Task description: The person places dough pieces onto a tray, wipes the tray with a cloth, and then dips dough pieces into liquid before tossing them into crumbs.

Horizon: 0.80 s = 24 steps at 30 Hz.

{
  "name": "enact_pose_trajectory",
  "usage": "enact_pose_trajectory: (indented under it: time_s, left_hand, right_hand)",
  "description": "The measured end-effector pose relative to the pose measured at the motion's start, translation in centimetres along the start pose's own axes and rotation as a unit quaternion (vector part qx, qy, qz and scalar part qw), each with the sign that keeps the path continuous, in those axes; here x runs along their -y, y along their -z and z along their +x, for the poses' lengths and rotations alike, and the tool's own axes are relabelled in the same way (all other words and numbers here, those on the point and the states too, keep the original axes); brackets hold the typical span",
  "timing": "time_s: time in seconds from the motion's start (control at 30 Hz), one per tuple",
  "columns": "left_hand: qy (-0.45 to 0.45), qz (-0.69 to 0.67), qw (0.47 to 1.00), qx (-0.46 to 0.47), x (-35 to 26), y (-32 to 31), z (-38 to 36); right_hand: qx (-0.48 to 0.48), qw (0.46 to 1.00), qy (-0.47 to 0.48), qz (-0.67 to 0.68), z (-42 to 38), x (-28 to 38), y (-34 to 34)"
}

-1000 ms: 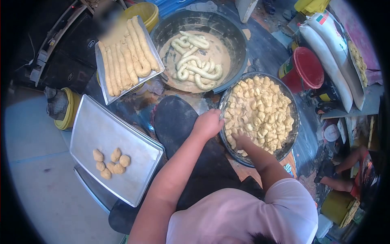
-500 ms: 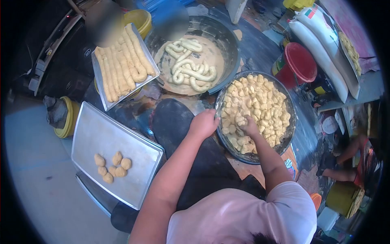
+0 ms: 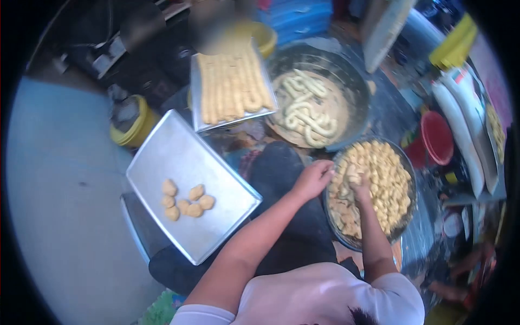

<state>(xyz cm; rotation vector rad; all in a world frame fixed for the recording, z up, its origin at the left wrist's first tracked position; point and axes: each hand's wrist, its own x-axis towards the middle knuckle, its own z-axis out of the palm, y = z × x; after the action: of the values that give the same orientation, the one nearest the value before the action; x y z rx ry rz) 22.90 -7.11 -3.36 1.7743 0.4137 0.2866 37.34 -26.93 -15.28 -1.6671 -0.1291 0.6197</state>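
In the head view, a round dark basin (image 3: 410, 208) holds many small lumps of dough (image 3: 389, 184), with flour-coated patches at its left side. My left hand (image 3: 314, 180) is at the basin's left rim, its fingers closed on the edge. Reaching into the basin, my right hand (image 3: 362, 187) has its fingers curled around pieces of dough; how many is hidden. To the left, a metal tray (image 3: 184, 143) carries several round dough balls (image 3: 184, 203) in a loose cluster.
Behind the basin, a larger black tub (image 3: 352, 76) holds twisted dough strands (image 3: 306, 111). Another tray (image 3: 196, 97) bears long dough rolls (image 3: 233, 81), near a blurred person. A red bucket (image 3: 436, 138) and white sacks (image 3: 460, 124) stand right; a yellow bucket (image 3: 132, 122) stands left.
The whole view has swung left, so the trays, tub and basin appear farther right and lower. My left hand stays at the rim and my right hand stays among the dough pieces.
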Motion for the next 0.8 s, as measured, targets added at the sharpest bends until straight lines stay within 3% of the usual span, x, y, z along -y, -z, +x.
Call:
enact_pose_trajectory:
  time_s: [0.1,0.2,0.23,0.3,0.33,0.4,0.43,0.53,0.6,0.63,0.7,0.73,0.8]
  left_hand:
    - [-0.032,-0.005,0.997,-0.067,-2.4,3.3,-2.0]
    - [-0.079,-0.101,0.969,-0.209,-2.1,7.2,-5.0]
    - [-0.09,-0.046,0.964,-0.244,-3.1,9.5,-6.3]
    - [-0.076,-0.18,0.912,-0.36,-5.0,12.4,-8.6]
    - [-0.116,-0.098,0.901,-0.406,-3.5,15.1,-9.8]
    - [-0.111,-0.029,0.842,-0.527,-5.0,18.3,-12.1]
    - [-0.127,-0.012,0.82,-0.559,-4.2,20.1,-13.3]
    - [-0.077,0.009,0.835,-0.544,-0.7,24.7,-17.5]
    - [0.038,0.295,0.834,-0.464,4.3,26.2,-19.5]
    - [0.035,0.29,0.844,-0.45,4.9,26.1,-20.3]
    - [0.099,0.382,0.802,-0.449,5.8,25.6,-21.2]
    - [0.1,0.378,0.811,-0.434,5.7,25.4,-21.3]
    - [0.126,0.378,0.817,-0.416,4.9,25.3,-21.2]
  right_hand:
    - [0.06,0.996,0.068,0.011,-1.0,8.2,-4.3]
    - [0.131,0.972,0.191,-0.024,-3.5,14.7,-11.1]
    - [0.157,0.959,0.226,-0.07,-5.0,17.1,-13.7]
    - [0.234,0.915,0.309,-0.108,-7.5,19.9,-19.4]
    - [0.284,0.884,0.357,-0.1,-8.5,20.7,-22.2]
    - [0.344,0.803,0.478,-0.087,-10.7,21.7,-28.4]
    - [0.401,0.779,0.473,-0.098,-11.9,22.1,-31.0]
    - [0.519,0.704,0.411,-0.258,-14.3,18.6,-39.1]
    - [0.395,0.666,0.57,-0.276,-15.3,12.0,-41.9]
    - [0.385,0.675,0.562,-0.284,-15.4,12.1,-42.6]
    - [0.517,0.587,0.502,-0.368,-15.3,13.5,-42.7]
    - [0.513,0.598,0.489,-0.374,-14.5,14.7,-41.7]
    - [0.716,0.572,0.333,-0.22,-11.6,17.4,-39.7]
